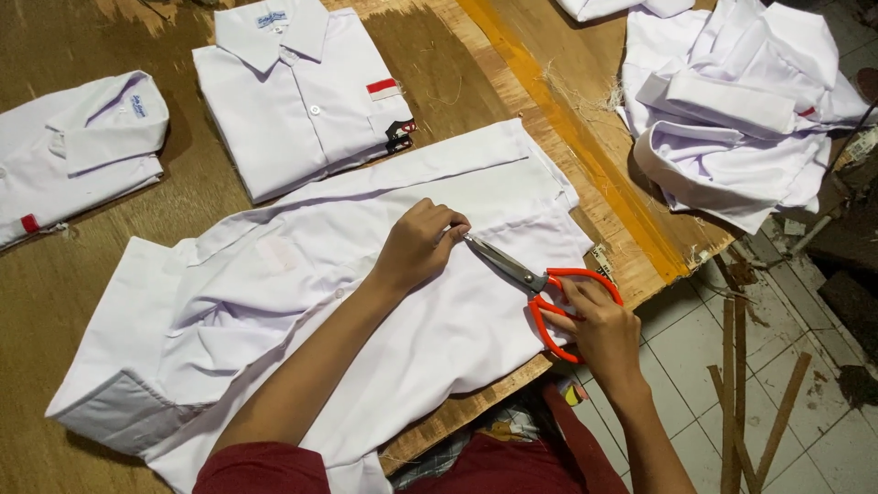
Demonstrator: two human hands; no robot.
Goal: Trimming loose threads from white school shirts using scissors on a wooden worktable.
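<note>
A white shirt [302,302] lies spread flat on the wooden table [55,302] in front of me. My left hand [416,247] pinches the cloth near the shirt's middle, fingers closed on a fold. My right hand [599,329] grips the orange handles of a pair of scissors [530,279]. The metal blades point up and left, and their tips meet the fabric right at my left fingertips.
A folded white shirt [297,96] with a red-and-white patch lies at the back, another folded shirt [78,146] at the far left. A heap of loose white shirts [732,110] sits at the table's right corner. Wooden sticks [736,402] lie on the tiled floor.
</note>
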